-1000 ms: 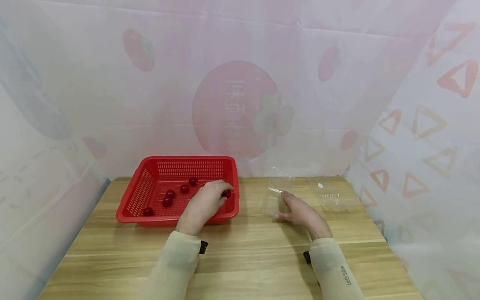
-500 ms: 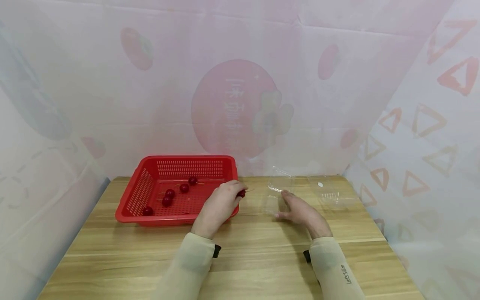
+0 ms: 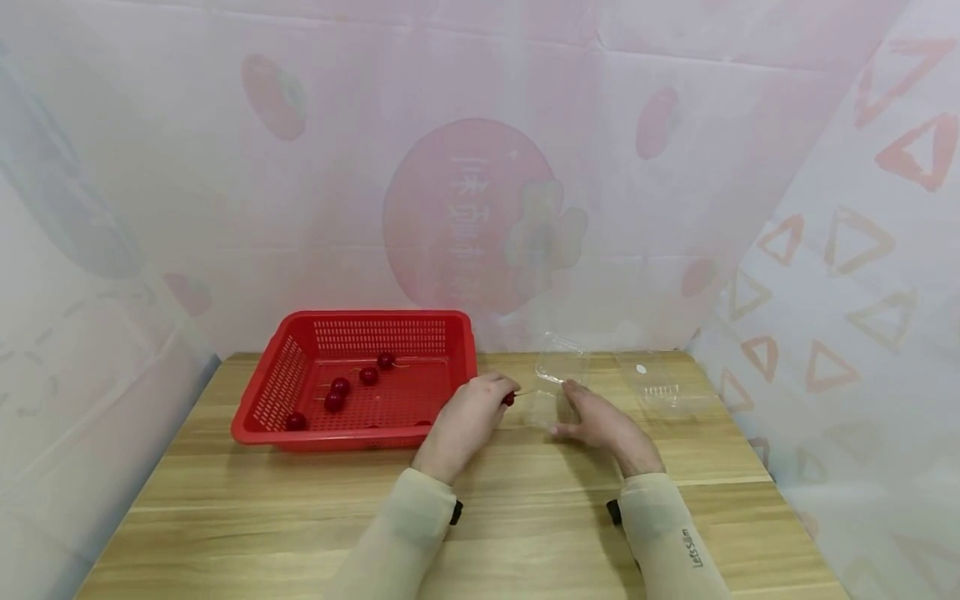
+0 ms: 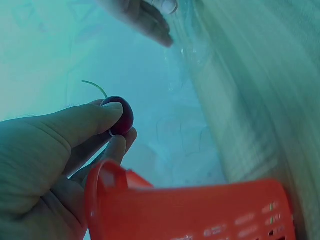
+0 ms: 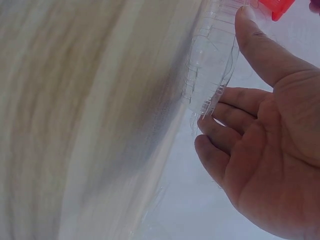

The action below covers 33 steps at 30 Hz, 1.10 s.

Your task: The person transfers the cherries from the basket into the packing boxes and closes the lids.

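Observation:
My left hand pinches a dark red cherry between thumb and fingertips, its thin green stem pointing away. That hand is just past the right side of the red plastic basket, which holds several other cherries. A clear plastic clamshell box stands on the table with its lid raised at the back. My right hand holds the box at its right side, thumb toward the near corner and fingers toward the far one. In the right wrist view the box shows no cherry inside.
Another clear plastic container lies at the back right of the wooden table. A printed curtain rises directly behind the table, with pale sheets on both sides.
My left hand has carried the cherry out of the basket, over its right rim and rightward toward the clear box. My right hand has stayed at the box.

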Each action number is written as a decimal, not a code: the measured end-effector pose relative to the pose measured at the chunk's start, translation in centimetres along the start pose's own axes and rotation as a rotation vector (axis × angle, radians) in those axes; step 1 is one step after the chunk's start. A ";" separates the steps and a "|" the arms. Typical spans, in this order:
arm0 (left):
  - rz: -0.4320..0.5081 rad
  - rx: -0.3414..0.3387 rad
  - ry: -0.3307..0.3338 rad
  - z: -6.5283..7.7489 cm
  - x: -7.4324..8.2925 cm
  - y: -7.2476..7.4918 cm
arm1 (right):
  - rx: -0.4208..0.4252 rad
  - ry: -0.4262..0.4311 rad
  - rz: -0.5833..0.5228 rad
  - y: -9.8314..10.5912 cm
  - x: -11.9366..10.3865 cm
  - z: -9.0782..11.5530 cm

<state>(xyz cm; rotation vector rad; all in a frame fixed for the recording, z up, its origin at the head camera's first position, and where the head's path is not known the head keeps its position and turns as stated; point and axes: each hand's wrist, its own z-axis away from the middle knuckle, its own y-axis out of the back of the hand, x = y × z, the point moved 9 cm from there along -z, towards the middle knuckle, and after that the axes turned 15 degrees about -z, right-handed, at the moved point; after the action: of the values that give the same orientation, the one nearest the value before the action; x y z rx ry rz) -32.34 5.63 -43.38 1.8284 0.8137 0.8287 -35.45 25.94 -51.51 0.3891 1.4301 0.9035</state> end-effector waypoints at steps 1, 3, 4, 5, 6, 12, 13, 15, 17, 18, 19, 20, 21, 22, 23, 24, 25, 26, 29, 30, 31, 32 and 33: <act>-0.002 -0.003 0.000 0.0 0.2 -0.2 | 0.000 0.001 0.000 0.0 0.0 0.0; -0.010 -0.011 0.004 -0.1 0.5 -0.5 | 0.000 0.005 0.000 -0.1 -0.1 0.0; -0.016 -0.019 0.007 -0.2 0.7 -0.7 | 0.000 0.004 -0.002 -0.1 0.0 0.0; -0.027 -0.028 0.009 -0.2 0.9 -0.9 | 0.000 0.008 0.001 -0.1 -0.1 -0.1; -0.039 -0.038 0.011 -0.3 1.1 -1.1 | -0.002 0.009 0.000 -0.1 -0.1 -0.1; -0.126 -0.064 -0.013 -0.6 2.2 -2.5 | -0.016 0.015 -0.008 -0.3 -0.2 -0.1; -0.146 -0.064 -0.018 -0.6 2.3 -2.7 | -0.020 0.014 -0.016 -0.3 -0.3 0.0; -0.187 -0.067 -0.029 -0.8 2.7 -3.0 | -0.029 0.011 -0.026 -0.3 -0.4 0.1; -0.218 -0.072 -0.037 -1.0 3.1 -3.4 | -0.034 0.001 -0.041 -0.3 -0.5 0.3; -0.234 -0.072 -0.041 -1.0 3.3 -3.5 | -0.037 -0.006 -0.048 -0.3 -0.6 0.4; -0.245 -0.079 -0.043 -1.1 3.5 -3.7 | -0.041 -0.016 -0.056 -0.3 -0.6 0.5; -0.253 -0.083 -0.045 -1.2 3.7 -4.0 | -0.041 -0.021 -0.060 -0.3 -0.7 0.5; -0.266 -0.089 -0.047 -1.2 3.8 -4.2 | -0.041 -0.024 -0.061 -0.3 -0.8 0.6; -0.271 -0.095 -0.046 -1.2 3.9 -4.5 | -0.041 -0.026 -0.067 -0.4 -0.8 0.6; -0.282 -0.095 -0.048 -1.3 4.1 -4.7 | -0.043 -0.026 -0.069 -0.4 -0.9 0.6; -0.291 -0.099 -0.049 -1.3 4.1 -5.0 | -0.044 -0.023 -0.066 -0.4 -1.0 0.6; -0.298 -0.101 -0.049 -1.3 4.2 -5.4 | -0.045 -0.021 -0.065 -0.4 -1.0 0.6; -0.306 -0.094 -0.051 -1.4 4.2 -5.8 | -0.045 -0.016 -0.058 -0.4 -1.0 0.7; -0.324 -0.045 -0.065 -2.1 3.7 -8.3 | -0.046 -0.017 -0.050 -0.5 -1.0 0.7; -0.324 -0.025 -0.068 -2.4 3.3 -9.6 | -0.047 -0.017 -0.050 -0.5 -1.0 0.6; -0.313 -0.002 -0.069 -2.6 3.0 -10.5 | -0.048 -0.018 -0.052 -0.5 -0.9 0.6; -0.301 0.006 -0.069 -2.8 2.6 -11.6 | -0.049 -0.017 -0.055 -0.5 -0.9 0.6; -0.302 0.008 -0.066 -3.1 2.3 -12.5 | -0.052 -0.012 -0.051 -0.4 -1.0 0.6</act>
<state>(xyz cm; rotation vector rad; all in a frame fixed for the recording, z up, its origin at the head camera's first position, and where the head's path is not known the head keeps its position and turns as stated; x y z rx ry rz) -35.80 13.19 -53.44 1.6763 1.0202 0.5691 -34.67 25.12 -51.06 0.3175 1.3970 0.8933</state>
